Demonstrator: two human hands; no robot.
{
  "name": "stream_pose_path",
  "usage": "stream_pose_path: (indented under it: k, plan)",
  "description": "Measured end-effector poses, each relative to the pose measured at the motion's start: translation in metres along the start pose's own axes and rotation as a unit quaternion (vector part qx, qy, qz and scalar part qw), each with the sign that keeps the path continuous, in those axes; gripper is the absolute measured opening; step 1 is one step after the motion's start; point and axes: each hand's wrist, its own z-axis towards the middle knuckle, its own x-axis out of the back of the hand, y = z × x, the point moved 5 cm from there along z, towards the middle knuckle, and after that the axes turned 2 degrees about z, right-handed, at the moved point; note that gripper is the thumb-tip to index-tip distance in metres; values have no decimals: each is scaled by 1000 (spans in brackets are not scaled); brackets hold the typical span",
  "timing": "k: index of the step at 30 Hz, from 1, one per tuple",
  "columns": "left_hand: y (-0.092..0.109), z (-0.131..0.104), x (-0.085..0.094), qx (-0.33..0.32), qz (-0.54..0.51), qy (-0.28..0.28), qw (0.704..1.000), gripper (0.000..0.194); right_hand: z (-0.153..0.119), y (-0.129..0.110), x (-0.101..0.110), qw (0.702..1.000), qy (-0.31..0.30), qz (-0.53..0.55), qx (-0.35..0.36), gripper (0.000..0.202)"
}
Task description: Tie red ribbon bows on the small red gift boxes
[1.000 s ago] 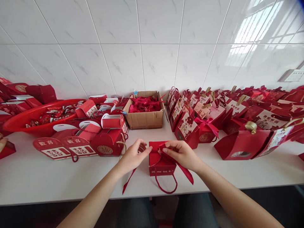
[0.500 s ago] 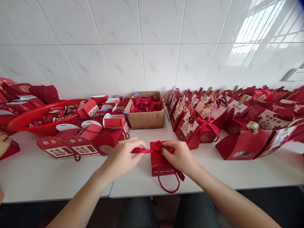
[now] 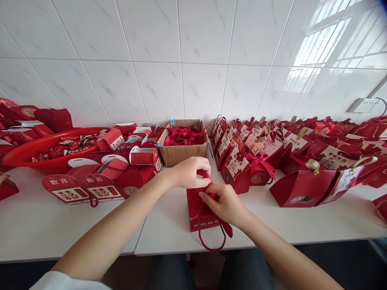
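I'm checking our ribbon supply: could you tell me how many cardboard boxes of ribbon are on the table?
1: the cardboard box sits at the wall, just beyond the left hand.

I see white surface (image 3: pixel 54 229) w/ red basket (image 3: pixel 33 151) at left, cardboard box (image 3: pixel 185 152) at ctr, red gift boxes (image 3: pixel 305 187) at right, one gift box (image 3: pixel 200 211) near front edge.

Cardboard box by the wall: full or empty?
Full. The open-topped cardboard box is heaped to its rim with red ribbons.
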Motion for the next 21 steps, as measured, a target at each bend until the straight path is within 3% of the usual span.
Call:
stream_pose_path:
  k: [3,5,6,10,16,21]
  plan:
    - [-10,-4,3,62,112,145,981,11,1,7,0,999,7,41,-26,31]
    - [-11,-19,4,107,113,216,964,7,2,11,-1,996,2,72,-43,31]
    - [-10,-28,2,122,67,221,965,8,3,13,-1,995,-1,84,-51,31]
    - [-7,-53,-20,148,-124,113,975,25,4,15,-2,993,-14,99,-59,39]
    - [-3,-62,-29,105,-77,241,962,22,4,14,-2,990,-18,129,-49,41]
    - [2,-64,-34,121,-28,281,952,7,0,11,-2,989,-40,140,-40,40]
